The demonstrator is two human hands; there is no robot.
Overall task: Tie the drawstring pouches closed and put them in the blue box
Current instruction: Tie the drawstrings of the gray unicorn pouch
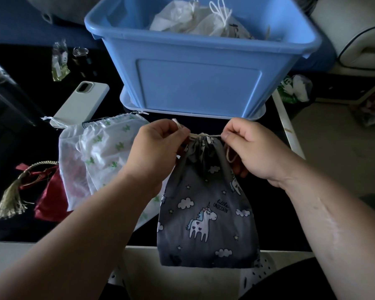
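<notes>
A grey pouch (206, 215) printed with unicorns and clouds lies on the black table, its bottom hanging over the near edge. Its neck is gathered tight. My left hand (154, 152) pinches the cream drawstring (205, 136) at the left of the neck, and my right hand (251, 148) pinches it at the right, the cord stretched taut between them. Behind the pouch stands the blue box (199, 83), with white tied pouches (195, 20) inside. To the left lie a white pouch with green cactus prints (108, 152) and a red pouch with a gold tassel (46, 200).
A phone (82, 100) in a pale case lies left of the box, with a small clear packet (60, 61) and a dark can (80, 55) beyond it. The table's right edge (288, 131) is white, with floor and bags past it.
</notes>
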